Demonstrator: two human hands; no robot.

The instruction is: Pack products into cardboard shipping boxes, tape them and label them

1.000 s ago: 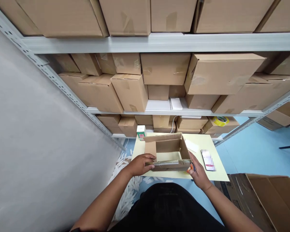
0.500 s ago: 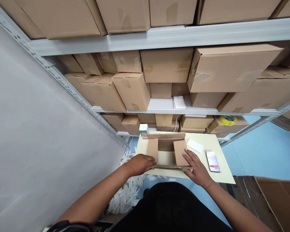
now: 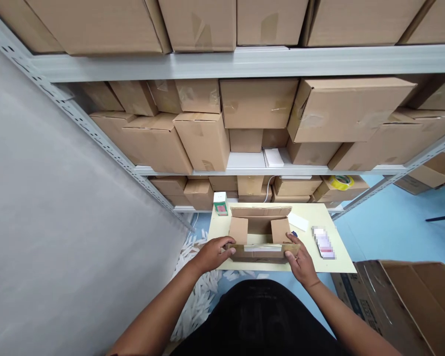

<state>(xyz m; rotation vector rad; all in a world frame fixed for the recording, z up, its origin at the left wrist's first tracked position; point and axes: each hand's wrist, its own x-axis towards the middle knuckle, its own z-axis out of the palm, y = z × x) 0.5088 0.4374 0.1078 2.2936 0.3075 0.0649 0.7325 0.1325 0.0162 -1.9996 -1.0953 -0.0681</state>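
A small open cardboard box sits on a pale yellow table. Its two side flaps lie folded inward and its far flap stands up. My left hand grips the left end of the box's near flap, which has a strip of tape on it. My right hand grips the right end of the same flap, fingers curled over its edge. A small orange and blue object shows by my right fingers, too hidden to name.
A phone and a white card lie right of the box, a small green-white carton at the table's far left corner. Metal shelving packed with cardboard boxes rises behind, holding a yellow tape roll. A large open carton stands on the blue floor at right; white packing pieces lie at left.
The box's side flaps were folded inward. My right hand moved from lying flat on the right flap to gripping the near flap, which now stands raised toward me.
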